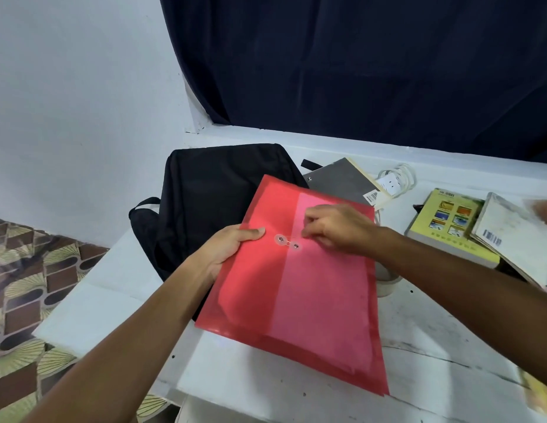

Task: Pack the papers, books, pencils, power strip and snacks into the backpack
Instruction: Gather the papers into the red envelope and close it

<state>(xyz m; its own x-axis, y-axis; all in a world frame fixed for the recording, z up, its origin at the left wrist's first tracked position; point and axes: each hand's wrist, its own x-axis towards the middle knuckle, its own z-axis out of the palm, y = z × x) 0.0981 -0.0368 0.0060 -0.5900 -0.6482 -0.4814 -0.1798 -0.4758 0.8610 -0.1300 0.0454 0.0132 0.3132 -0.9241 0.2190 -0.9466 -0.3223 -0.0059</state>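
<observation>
Gripping the red envelope (311,285) over the backpack (205,196), left hand (232,248); right hand (336,230) pinches its string.

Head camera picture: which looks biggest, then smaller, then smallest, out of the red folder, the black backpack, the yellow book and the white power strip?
1. red folder, though it is nearest the camera, which helps it look big
2. black backpack, partly hidden behind the folder
3. yellow book
4. white power strip, smallest and farthest
</observation>
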